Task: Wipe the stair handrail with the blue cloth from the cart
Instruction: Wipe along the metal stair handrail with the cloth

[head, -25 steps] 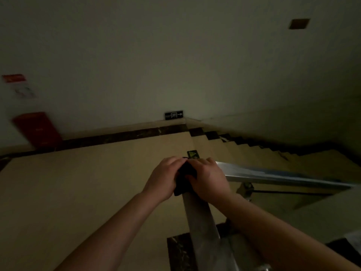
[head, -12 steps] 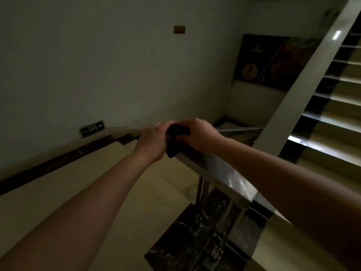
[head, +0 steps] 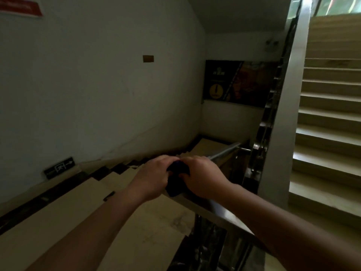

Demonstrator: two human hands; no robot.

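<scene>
In a dim stairwell a metal handrail (head: pixel 224 154) runs from the lower right up toward the centre and on down the descending flight. The blue cloth (head: pixel 176 180), dark in this light, is wrapped over the rail where both hands meet. My left hand (head: pixel 153 178) grips the cloth from the left side and my right hand (head: pixel 201 178) grips it from the right, fingers curled over the rail. Most of the cloth is hidden under the two hands.
Beige steps (head: pixel 125 180) descend ahead to a lower landing below a dark poster (head: pixel 234 83). An ascending flight (head: pixel 328 122) rises on the right behind a grey stringer (head: pixel 283 122). An exit sign (head: pixel 59 167) sits low on the left wall. Baluster posts stand below the rail.
The view has swung right and up, from the landing wall to the descending flight and the upper stairs. Both hands stay clamped on the cloth and have travelled along the rail round its corner.
</scene>
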